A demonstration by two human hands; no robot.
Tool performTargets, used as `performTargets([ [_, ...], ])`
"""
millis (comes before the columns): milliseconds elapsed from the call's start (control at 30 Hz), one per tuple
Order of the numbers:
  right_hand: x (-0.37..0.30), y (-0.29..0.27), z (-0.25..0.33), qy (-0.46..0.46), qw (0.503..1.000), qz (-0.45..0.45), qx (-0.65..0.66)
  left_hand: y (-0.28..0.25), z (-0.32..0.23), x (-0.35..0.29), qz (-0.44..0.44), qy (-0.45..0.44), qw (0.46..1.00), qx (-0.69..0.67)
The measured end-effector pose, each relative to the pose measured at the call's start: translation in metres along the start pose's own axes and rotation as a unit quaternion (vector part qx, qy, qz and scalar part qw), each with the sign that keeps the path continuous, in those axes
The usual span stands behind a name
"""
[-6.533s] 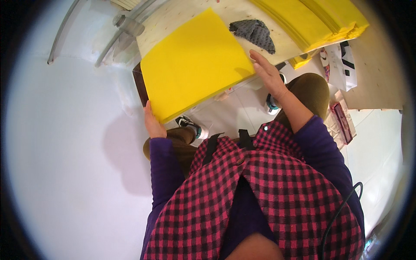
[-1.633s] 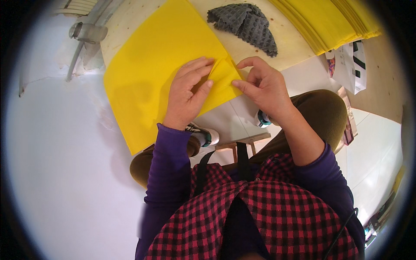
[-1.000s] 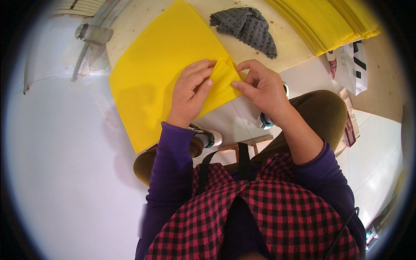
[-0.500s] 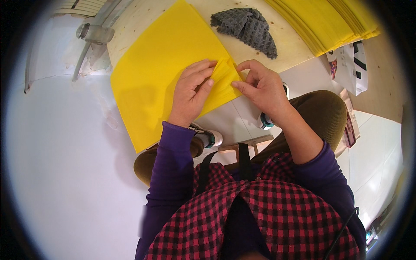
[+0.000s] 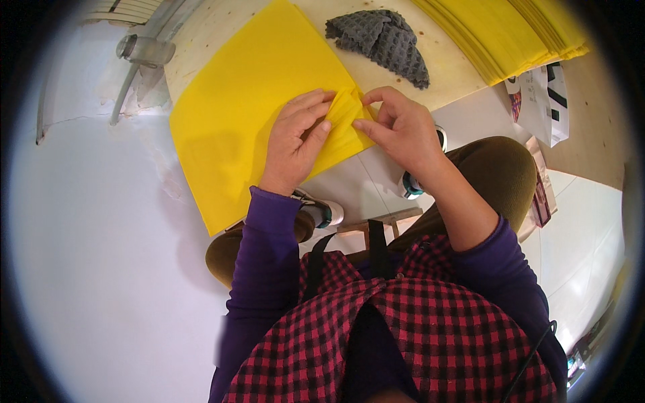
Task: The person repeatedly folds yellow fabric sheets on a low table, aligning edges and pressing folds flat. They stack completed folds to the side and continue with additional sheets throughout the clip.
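A large yellow fabric sheet, perhaps several layers thick, lies across the board in front of me. Its near right corner is bunched up into small raised folds. My left hand rests on the sheet with bent fingers, thumb and fingertips closed at the left side of these folds. From the right, my right hand grips the corner's edge between thumb and curled forefinger. What the fingertips hold underneath is hidden.
A crumpled grey waffle-textured cloth lies beyond my hands on the pale wooden board. Stacked yellow sheets sit at the far right, above a white printed bag. A metal pipe fitting is by the left wall.
My right thumb and forefinger have shifted slightly left along the bunched corner. The left hand has hardly moved.
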State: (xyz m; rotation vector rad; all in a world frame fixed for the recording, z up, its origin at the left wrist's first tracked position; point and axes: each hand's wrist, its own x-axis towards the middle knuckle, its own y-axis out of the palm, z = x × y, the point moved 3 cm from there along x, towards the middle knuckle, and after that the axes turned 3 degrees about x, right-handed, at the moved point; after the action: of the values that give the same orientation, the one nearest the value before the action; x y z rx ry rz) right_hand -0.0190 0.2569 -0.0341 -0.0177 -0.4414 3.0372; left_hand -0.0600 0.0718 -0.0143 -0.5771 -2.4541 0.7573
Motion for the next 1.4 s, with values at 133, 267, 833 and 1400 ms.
performTargets([
  [133, 0.001, 0.001, 0.001, -0.002, 1.0, -0.003, -0.004, 0.0, -0.001, 0.001, 0.002, 0.0, 1.0, -0.005],
  [267, 0.002, 0.002, 0.001, -0.003, 1.0, -0.006, -0.019, -0.003, -0.004, 0.003, 0.026, 0.005, 1.0, 0.007],
  [833, 0.004, 0.004, 0.003, -0.022, 0.999, -0.017, -0.027, -0.009, -0.008, 0.003, 0.086, -0.028, 0.996, 0.011],
  [1400, 0.041, -0.047, 0.009, -0.047, 0.996, -0.049, -0.057, -0.008, 0.005, -0.006, -0.013, -0.072, 0.994, -0.085],
])
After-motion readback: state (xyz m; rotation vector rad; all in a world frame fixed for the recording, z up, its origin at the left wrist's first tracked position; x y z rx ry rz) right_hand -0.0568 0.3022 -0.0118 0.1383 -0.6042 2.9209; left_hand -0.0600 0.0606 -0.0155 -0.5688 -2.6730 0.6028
